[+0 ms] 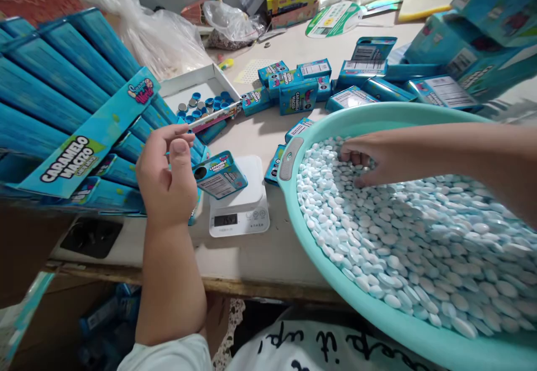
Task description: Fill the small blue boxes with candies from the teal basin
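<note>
My right hand [373,161] reaches into a wide teal plastic basin [289,161], its fingertips among pale blue and white oval candies [403,231]. My left hand [165,172] is raised with its fingers apart, holding nothing I can see. Just right of it, a small blue Caramelo Macizo tin [220,175] lies tilted on a white digital kitchen scale [239,197]. Behind my left hand stand blue display boxes [62,85], and a printed Caramelo Macizo strip [90,141] runs across them.
Several blue tins [293,85] lie beyond the basin. A white box [197,88] holds blue and silver caps. Plastic bags [157,35] and packaging crowd the back of the table. The table's front edge [201,282] runs below the scale, with more blue packaging on the floor.
</note>
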`<state>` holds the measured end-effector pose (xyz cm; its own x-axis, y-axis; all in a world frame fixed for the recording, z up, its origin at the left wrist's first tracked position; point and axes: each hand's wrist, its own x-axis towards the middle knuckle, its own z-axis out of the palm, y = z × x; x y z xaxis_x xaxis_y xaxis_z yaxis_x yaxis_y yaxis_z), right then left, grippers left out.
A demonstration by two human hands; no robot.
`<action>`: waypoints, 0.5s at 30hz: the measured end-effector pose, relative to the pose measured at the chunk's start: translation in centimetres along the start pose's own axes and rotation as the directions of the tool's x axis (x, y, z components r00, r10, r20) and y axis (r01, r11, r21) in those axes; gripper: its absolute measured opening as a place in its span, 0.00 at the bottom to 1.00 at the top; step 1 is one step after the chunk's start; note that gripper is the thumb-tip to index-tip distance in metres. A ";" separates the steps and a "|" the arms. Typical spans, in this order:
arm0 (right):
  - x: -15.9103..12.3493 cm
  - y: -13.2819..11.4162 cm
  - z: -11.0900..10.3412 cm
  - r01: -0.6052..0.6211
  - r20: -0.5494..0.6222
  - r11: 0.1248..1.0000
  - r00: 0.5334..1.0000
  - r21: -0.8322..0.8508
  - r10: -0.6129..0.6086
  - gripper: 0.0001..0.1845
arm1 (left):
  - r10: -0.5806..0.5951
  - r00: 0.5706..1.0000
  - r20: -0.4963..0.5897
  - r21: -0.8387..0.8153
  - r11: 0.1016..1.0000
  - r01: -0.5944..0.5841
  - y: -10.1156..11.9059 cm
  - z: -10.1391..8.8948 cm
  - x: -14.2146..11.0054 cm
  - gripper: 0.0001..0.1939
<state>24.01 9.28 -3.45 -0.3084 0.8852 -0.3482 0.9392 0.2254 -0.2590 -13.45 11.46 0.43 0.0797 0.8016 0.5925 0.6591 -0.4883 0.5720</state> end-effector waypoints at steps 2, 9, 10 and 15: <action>0.1 -0.3 -0.1 -0.005 0.109 1.000 0.994 -0.025 0.008 0.14 | -0.014 1.000 -0.002 0.015 1.000 0.014 0.0 -0.1 0.1 0.26; -0.5 -1.0 -1.1 -0.024 0.165 0.997 0.986 0.075 0.011 0.06 | -0.055 0.998 0.019 0.114 0.992 0.053 0.1 -0.2 0.1 0.29; -0.6 -1.0 -1.2 -0.027 0.158 0.995 0.987 0.097 0.011 0.06 | -0.047 0.999 0.023 0.108 0.993 0.044 0.1 -0.2 0.1 0.28; -0.6 -1.0 -1.3 -0.020 0.145 0.991 0.989 0.131 0.001 0.06 | -0.028 0.998 0.057 0.029 0.999 0.026 -0.4 -0.5 0.1 0.25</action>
<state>23.48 9.04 -1.86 -0.3265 0.8171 -0.4751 0.9171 0.1523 -0.3683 -14.09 11.60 0.52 0.1037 0.8333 0.5430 0.6824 -0.4568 0.5707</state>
